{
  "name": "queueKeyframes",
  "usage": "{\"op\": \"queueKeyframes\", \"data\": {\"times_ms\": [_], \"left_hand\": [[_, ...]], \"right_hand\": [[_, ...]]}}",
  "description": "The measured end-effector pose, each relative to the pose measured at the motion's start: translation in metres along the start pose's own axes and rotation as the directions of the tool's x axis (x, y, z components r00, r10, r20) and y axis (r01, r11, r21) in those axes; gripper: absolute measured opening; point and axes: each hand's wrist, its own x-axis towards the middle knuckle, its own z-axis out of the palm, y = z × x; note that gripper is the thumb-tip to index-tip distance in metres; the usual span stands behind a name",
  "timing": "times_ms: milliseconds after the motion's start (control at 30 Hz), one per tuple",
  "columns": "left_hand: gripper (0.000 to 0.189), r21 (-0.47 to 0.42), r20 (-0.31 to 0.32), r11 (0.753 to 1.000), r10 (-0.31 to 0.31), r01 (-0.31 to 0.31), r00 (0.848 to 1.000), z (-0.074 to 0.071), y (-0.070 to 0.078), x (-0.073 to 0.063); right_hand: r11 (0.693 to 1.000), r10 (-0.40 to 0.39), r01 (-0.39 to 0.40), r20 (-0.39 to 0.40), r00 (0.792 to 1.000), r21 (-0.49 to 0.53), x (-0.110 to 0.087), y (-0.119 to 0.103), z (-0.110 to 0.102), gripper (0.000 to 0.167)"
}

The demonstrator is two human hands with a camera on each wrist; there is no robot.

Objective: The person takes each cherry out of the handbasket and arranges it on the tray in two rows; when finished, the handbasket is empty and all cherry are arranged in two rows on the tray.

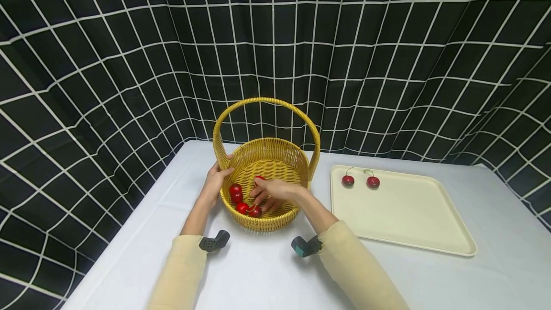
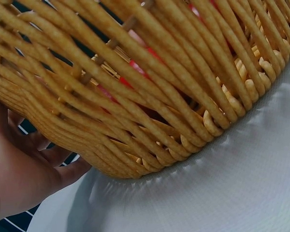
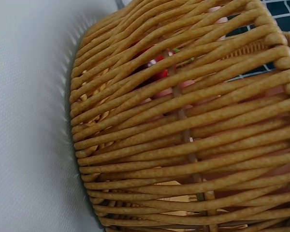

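A yellow wicker basket [image 1: 264, 224] with a tall hoop handle stands on the table. My left hand [image 1: 212, 181] holds its left rim by the foot of the handle, thumb over the edge; the left wrist view shows that hand [image 2: 24, 164] against the outer weave. Inside the basket is my right hand [image 1: 275, 193], its fingers loosely extended and pointing down to the left. Several red cherries [image 1: 236, 190] lie at the basket's left and front. Another cherry [image 1: 259, 179] shows partly beside the right thumb. In the right wrist view, the weave [image 3: 183, 130] mostly hides the hand.
To the right lies a cream tray [image 1: 404, 209] bearing a dark red cherry [image 1: 348, 181] and a second cherry [image 1: 373, 182], both with stems, near its back left corner. A white cloth [image 1: 258, 271] covers the table. Behind hangs a black curtain [image 1: 284, 27] with white grid lines.
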Motion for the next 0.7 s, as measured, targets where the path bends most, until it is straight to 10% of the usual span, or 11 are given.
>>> {"op": "queueKeyframes", "data": {"times_ms": [700], "left_hand": [[0.045, 0.004, 0.002, 1.0, 0.006, -0.006, 1.0, -0.0012, 0.0001, -0.0003]], "right_hand": [[0.967, -0.075, 0.105, 0.136, 0.988, -0.232, 0.0069, 0.0055, 0.003, 0.026]]}}
